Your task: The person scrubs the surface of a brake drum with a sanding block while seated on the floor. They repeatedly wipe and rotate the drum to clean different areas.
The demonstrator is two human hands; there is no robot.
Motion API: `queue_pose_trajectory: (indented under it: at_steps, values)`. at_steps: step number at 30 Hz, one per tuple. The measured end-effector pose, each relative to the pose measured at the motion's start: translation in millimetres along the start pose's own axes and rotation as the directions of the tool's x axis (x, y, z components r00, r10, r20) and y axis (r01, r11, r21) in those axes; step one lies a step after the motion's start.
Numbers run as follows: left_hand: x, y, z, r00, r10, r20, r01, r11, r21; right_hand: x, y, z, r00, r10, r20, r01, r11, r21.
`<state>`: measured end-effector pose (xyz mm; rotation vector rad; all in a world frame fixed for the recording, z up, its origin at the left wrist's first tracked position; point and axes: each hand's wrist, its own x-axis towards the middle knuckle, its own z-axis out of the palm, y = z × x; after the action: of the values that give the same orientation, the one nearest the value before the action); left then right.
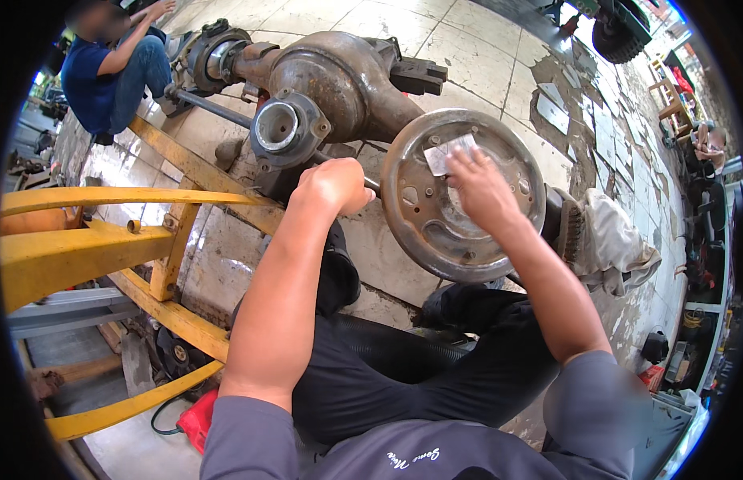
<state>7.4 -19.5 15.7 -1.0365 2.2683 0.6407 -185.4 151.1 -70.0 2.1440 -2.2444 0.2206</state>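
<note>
A round, rust-stained brake drum (403,232) stands tilted in front of me, with bolt holes and a raised centre. My right hand (482,188) presses a small whitish-grey sheet, like sandpaper (445,158), against its face, fingers laid over the sheet. Left of the drum, my left hand (333,186) is closed in a fist around a metal shaft (371,185); most of the grip is hidden by the back of the hand. Just beyond that fist sits a hub flange (285,130) with a round bore. Behind it lies a large brown axle housing (327,80).
Yellow metal frame rails (91,248) run along my left side. A person (115,72) in a dark blue shirt squats at the far left. Whitish cloth (619,240) hangs over the axle end on the right. Broken tiles (607,136) lie on the floor beyond.
</note>
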Motion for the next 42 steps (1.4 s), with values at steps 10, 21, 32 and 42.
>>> queue_pose_trajectory:
  at_steps: [10,21,32,42]
  values:
    - [-6.0,-4.4,-1.6,1.000,0.011,-0.009,-0.011,1.000,-0.021,0.1,-34.8,-57.1,0.950,0.276,0.147,-0.295,0.947,0.125]
    - [-10.1,-0.6,-3.7,1.000,-0.008,0.015,0.008,1.000,-0.002,-5.0,-36.0,-1.0,1.000,0.004,-0.005,-0.003,1.000,0.009]
    - [-7.6,-2.8,-2.5,1.000,0.008,0.019,-0.008,1.000,-0.007,8.3,-52.3,11.2,0.999,-0.034,-0.009,0.034,0.999,0.013]
    - [-7.5,-5.9,2.3,1.000,0.021,-0.014,-0.022,1.000,-0.013,8.2,-58.0,6.7,0.996,-0.079,0.028,0.077,0.995,0.071]
